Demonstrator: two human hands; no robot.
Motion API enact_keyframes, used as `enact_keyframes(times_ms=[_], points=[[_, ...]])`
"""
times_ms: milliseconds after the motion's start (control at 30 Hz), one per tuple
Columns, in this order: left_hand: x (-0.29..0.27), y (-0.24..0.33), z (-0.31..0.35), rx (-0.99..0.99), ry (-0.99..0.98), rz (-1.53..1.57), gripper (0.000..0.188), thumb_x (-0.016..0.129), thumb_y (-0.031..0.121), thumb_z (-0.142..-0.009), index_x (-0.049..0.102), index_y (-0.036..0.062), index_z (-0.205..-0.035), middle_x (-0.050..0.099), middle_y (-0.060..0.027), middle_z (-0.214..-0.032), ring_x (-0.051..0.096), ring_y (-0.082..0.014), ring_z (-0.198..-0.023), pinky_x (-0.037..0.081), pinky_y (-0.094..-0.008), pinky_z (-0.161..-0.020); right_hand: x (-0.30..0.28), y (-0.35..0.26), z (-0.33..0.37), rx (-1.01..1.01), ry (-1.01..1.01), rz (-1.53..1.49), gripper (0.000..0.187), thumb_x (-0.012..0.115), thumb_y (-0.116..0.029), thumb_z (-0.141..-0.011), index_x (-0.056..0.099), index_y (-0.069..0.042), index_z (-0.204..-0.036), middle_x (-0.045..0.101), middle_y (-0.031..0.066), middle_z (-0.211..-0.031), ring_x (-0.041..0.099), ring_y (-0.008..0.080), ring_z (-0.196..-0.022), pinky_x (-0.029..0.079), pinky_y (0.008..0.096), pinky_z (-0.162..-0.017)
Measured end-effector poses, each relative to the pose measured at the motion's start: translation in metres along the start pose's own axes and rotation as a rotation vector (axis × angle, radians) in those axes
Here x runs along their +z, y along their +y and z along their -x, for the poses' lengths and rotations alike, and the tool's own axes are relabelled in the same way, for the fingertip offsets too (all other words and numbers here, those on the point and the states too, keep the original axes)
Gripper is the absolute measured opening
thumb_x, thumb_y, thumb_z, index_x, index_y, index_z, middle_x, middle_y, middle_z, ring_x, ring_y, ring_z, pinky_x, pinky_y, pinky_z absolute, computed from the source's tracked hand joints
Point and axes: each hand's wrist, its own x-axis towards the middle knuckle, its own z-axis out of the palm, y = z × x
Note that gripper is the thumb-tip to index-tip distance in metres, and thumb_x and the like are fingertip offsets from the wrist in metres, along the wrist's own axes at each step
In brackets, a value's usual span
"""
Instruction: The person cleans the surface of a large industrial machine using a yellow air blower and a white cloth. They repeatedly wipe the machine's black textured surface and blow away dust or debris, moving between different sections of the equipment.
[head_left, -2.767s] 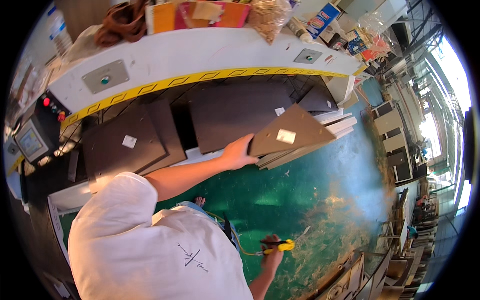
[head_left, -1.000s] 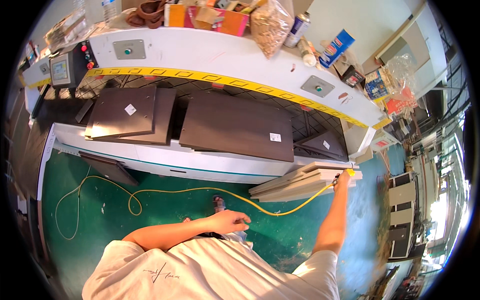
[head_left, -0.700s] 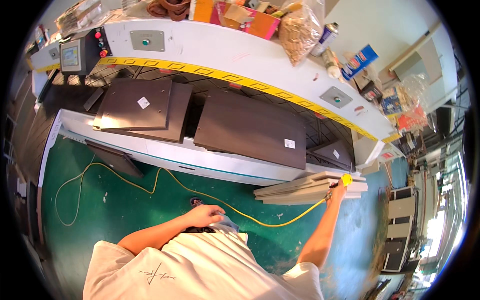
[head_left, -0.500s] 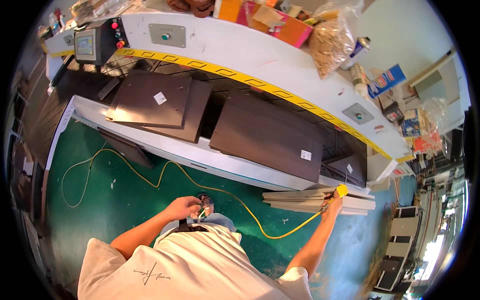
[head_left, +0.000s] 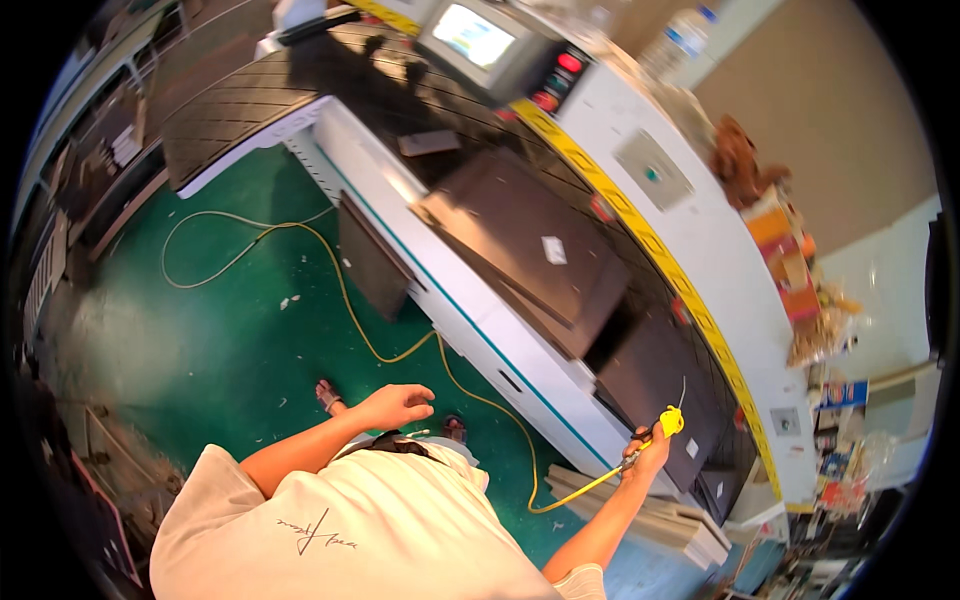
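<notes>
Head view has our right hand (head_left: 648, 455) wrapped round the yellow air gun (head_left: 672, 421) near the dark panels (head_left: 648, 365), left hand (head_left: 398, 405) loose and seemingly empty, and we could honestly trip since the hose (head_left: 575, 492) snakes across the floor (head_left: 250, 350) near our feet (head_left: 327, 395).

Black machine bed (head_left: 350, 78): dark brown panels (head_left: 510, 215) lying flat, overlapped, beyond right fingers (head_left: 654, 453). Green floor (head_left: 250, 350): yellow hose (head_left: 341, 285) looping out beyond left fingers (head_left: 414, 393); dark panel (head_left: 368, 262) on edge, same side; sandalled feet (head_left: 327, 395) either side of them.
</notes>
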Motion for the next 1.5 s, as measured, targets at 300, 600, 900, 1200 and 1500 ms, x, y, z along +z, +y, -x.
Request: enact_keyframes(times_ms=[300,600,900,1200,1500], points=[[-0.244,-0.144,0.122,-0.069,0.435,0.358,0.035,0.069,0.022,-0.099,0.072,0.0012,-0.127,0.079,-0.0091,-0.108,0.074,-0.0162,-0.094,0.059,-0.0334,-0.086,0.289,0.021,0.172,0.020,-0.260,-0.024,0.015,0.054,-0.024,-0.109,0.053,-0.010,-0.116,0.067,0.0109,-0.085,0.048,0.0109,-0.042,0.037,0.0248,-0.035],[-0.430,-0.198,0.176,0.068,0.660,0.408,0.038,0.068,0.027,-0.102,0.070,0.0001,-0.128,0.078,-0.0118,-0.114,0.075,-0.0187,-0.099,0.058,-0.0354,-0.092,0.577,0.068,0.375,0.220,-0.946,0.101,0.046,0.055,-0.029,-0.106,0.052,-0.015,-0.149,0.074,0.0194,-0.101,0.040,0.0029,-0.040,0.030,0.0154,-0.036],[-0.630,-0.390,0.372,-0.213,1.451,0.964,0.035,0.061,0.024,-0.105,0.069,0.0008,-0.130,0.078,-0.0118,-0.114,0.075,-0.0191,-0.092,0.060,-0.0337,-0.081,0.901,0.213,0.595,1.142,-1.612,-0.210,0.048,0.058,-0.029,-0.100,0.057,-0.007,-0.143,0.068,0.0122,-0.127,0.067,0.0253,-0.109,0.057,0.0384,-0.076],[-0.586,-0.605,0.527,-0.492,2.195,1.530,0.017,0.065,0.025,-0.100,0.069,0.0092,-0.105,0.072,-0.0078,-0.089,0.067,-0.0197,-0.068,0.053,-0.0340,-0.058,1.145,0.313,0.770,1.255,-1.643,0.251,0.048,0.057,-0.023,-0.087,0.066,-0.003,-0.129,0.071,0.0141,-0.128,0.067,0.0346,-0.121,0.064,0.0486,-0.096],[-0.701,-0.745,0.451,-1.039,1.137,1.437,0.018,0.065,0.019,-0.087,0.072,0.0062,-0.077,0.065,-0.0144,-0.065,0.069,-0.0287,-0.061,0.056,-0.0467,-0.061,1.331,0.320,0.954,1.131,-1.587,0.374,0.048,0.053,-0.054,-0.107,0.064,-0.016,-0.133,0.065,0.0144,-0.130,0.056,0.0432,-0.135,0.047,0.0604,-0.111]])
